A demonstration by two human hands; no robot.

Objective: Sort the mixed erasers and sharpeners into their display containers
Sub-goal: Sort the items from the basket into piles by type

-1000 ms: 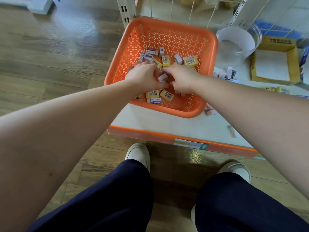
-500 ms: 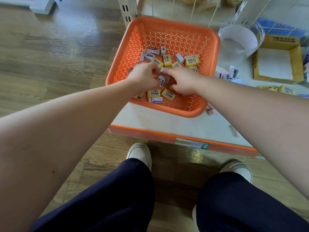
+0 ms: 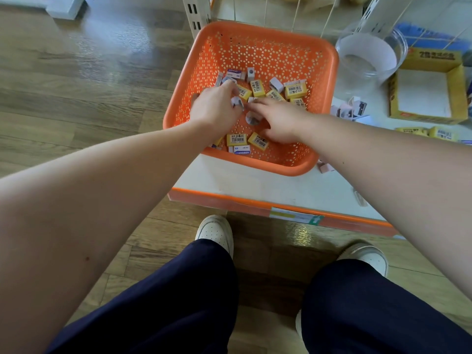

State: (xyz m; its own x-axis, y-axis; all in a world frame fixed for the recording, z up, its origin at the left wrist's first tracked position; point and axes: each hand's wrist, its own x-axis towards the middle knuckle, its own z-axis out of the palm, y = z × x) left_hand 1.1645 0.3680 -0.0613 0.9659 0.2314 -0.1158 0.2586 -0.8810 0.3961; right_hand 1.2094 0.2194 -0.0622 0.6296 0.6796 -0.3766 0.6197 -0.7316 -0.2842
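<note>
Two hands are down in the orange basket [image 3: 334,80], which sits on the white shelf [image 3: 255,185] with yellow-sleeved erasers [image 3: 257,87] and small pale sharpeners mixed across its floor. The left hand [image 3: 217,107] is on the left of the heap, its fingers curled down. A pale sharpener [image 3: 237,102] shows at the thumb side, so it looks gripped, though how many pieces that hand holds is hidden.

The right hand [image 3: 279,121] lies palm down beside it. Its fingers reach fairly straight toward the left hand and hold nothing that shows.

What matters for the next pick is the loose sharpener [image 3: 252,118] on the basket floor in the gap between the two hands. It lies just on the near-left side of the right hand, right beside the thumb, and to the near right of the left hand's knuckles. The right hand is nearer and seems free, so I judge it the likelier one to take it. The piece is too small to tell which way its long side runs.

Well apart to the far right stand a clear round tub [image 3: 370,47] and an open yellow box [image 3: 431,57] — probably the display containers. A few more sharpeners [image 3: 348,111] lie on the shelf between them and the basket
</note>
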